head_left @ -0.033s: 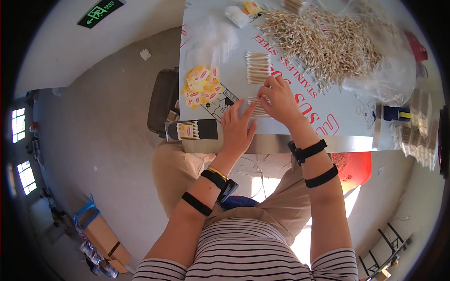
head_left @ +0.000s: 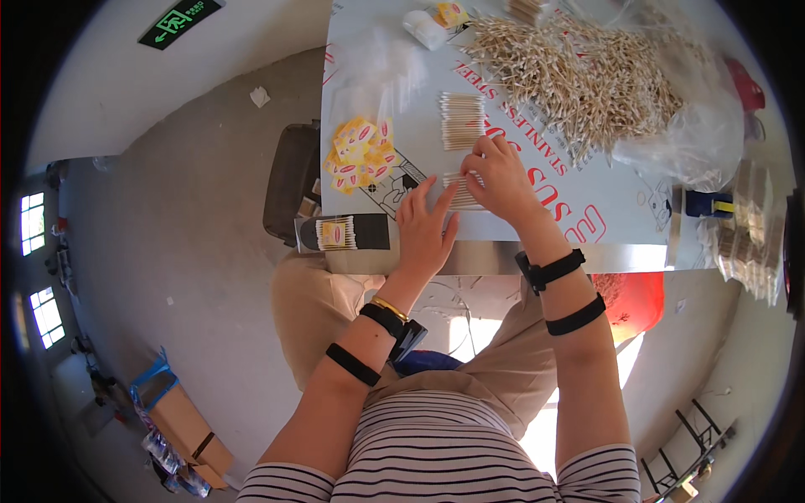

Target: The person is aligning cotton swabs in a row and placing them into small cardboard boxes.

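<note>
A small row of cotton swabs point(head_left: 460, 198) lies side by side near the table's front edge, between my two hands. My right hand point(head_left: 501, 183) bends over its right end, fingers curled and pinched at the swab tips; how many swabs they grip is hidden. At the left ends of the row, my left hand point(head_left: 425, 230) has its fingers apart, with nothing in it. Just beyond, a larger, even row of cotton swabs point(head_left: 463, 122) lies flat. A big loose heap of cotton swabs point(head_left: 587, 75) covers the far right of the table.
Yellow-and-white printed cards point(head_left: 360, 158) lie in a pile on the left. Clear plastic bags point(head_left: 381, 71) rest beyond them. At the front left corner, a dark holder point(head_left: 371, 231) carries swabs with a card. Another clear bag point(head_left: 692, 142) sits beside the heap.
</note>
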Tool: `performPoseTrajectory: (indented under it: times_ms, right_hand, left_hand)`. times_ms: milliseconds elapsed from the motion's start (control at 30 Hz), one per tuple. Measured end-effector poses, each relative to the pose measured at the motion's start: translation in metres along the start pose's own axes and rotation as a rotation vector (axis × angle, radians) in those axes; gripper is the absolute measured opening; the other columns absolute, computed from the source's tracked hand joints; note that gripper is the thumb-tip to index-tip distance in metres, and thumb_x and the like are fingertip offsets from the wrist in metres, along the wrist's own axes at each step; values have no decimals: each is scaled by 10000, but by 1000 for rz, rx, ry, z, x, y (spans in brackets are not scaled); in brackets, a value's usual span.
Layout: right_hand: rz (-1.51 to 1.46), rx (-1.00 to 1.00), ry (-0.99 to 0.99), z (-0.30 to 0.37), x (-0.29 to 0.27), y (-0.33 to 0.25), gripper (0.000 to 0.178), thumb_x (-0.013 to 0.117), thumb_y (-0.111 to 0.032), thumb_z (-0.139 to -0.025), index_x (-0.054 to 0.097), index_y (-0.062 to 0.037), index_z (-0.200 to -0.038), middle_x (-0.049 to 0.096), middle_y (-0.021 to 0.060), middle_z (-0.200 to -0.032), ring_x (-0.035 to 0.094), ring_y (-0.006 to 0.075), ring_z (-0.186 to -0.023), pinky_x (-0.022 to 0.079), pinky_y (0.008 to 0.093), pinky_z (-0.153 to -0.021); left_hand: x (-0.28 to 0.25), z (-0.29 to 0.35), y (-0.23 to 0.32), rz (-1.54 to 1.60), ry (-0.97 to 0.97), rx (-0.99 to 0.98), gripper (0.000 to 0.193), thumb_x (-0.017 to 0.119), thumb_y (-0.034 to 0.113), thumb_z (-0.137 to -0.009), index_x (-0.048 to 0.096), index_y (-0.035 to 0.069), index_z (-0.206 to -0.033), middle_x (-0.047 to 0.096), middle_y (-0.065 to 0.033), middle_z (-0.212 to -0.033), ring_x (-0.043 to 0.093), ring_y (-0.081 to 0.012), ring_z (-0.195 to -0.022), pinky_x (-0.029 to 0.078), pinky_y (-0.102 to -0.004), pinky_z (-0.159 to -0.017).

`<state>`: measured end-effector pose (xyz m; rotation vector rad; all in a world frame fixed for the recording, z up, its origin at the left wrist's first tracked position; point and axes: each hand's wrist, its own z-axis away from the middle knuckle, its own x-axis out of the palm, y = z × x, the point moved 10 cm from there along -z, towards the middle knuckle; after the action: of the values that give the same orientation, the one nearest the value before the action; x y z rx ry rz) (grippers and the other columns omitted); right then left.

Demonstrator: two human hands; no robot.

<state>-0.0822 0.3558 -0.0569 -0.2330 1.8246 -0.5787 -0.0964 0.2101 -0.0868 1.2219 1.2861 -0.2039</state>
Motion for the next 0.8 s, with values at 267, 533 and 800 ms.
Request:
performPoseTrajectory:
  times_ms: [267,533,800]
  right_hand:
    - [111,-69,-200,-15,16,-7,39,720,-84,-788,723,-66,-822,615,65,-1001,577,266,-1076,489,396,-973]
    - [264,-191,-194,-18,17,-20,86,727,-102,-766,710,-48,-831,624,65,-1031,578,258,-1085,489,382,-979]
    - [127,-272,-134,8,-50,-106,162,766,-42,-737,654,-73,-851,559,58,-951,555,259,-995,482,401,-887]
  left_hand:
    - [2,-1,-5,-44,-1,-13,512,652,229,-960,578,226,-1467,457,-130,-1508,444,-356,-1304,342,-509,-1103]
    - [-10,-3,-9,94,68,-45,483,681,217,-947,595,177,-1420,487,-122,-1458,484,-328,-1244,371,-490,-1073]
    - [-43,-2,-27,630,-33,-250,169,729,169,-958,675,42,-1056,658,-108,-1010,577,-210,-912,468,-300,-814]
